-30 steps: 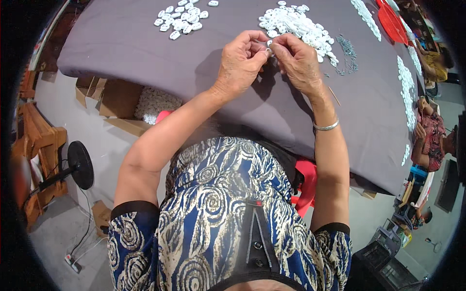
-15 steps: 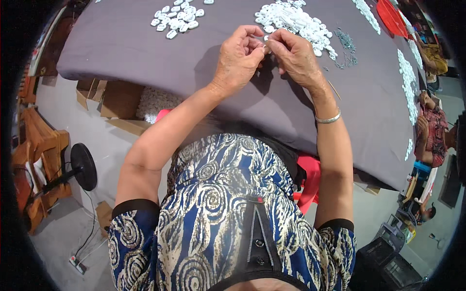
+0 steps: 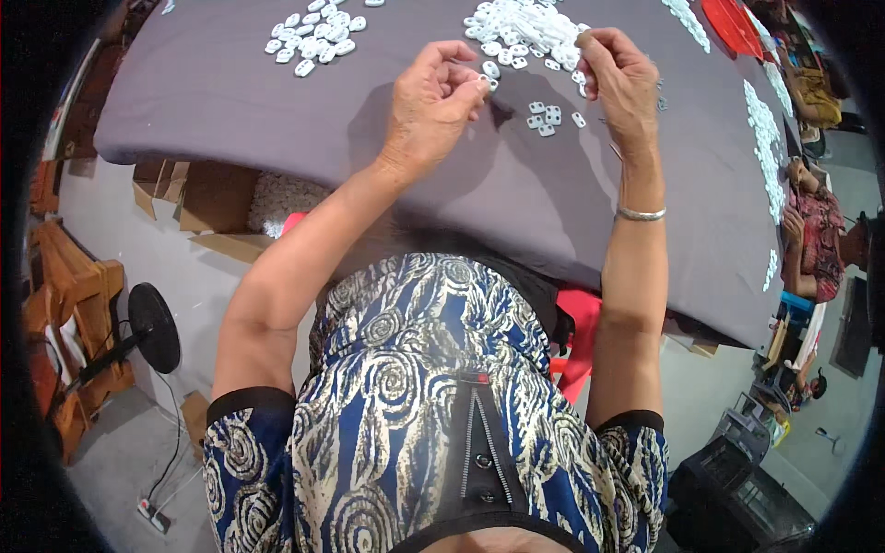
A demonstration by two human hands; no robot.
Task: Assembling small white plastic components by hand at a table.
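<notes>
My left hand [image 3: 430, 109] is above the dark tablecloth, its thumb and fingertips pinching a small white oval plastic piece with two holes [image 3: 488, 83]. To its right my right hand [image 3: 629, 90] is raised by the edge of a large heap of similar white pieces [image 3: 527, 29]. The right thumb and forefinger are pressed together; whatever sits between them is too small to make out. On the cloth between the hands lies a little cluster of white pieces [image 3: 546, 117]. Small greenish metal bits [image 3: 661, 97] show partly behind the right hand.
A smaller group of white pieces [image 3: 315, 35] lies at the far left of the table. Rows of white pieces [image 3: 763, 138] and a red tray [image 3: 731, 26] are at the right, where another person [image 3: 816, 230] sits. An open cardboard box [image 3: 218, 197] stands under the left table edge.
My hands were together and have moved apart, the right one going rightward and the left one slightly left. The small cluster on the cloth between them has come into view.
</notes>
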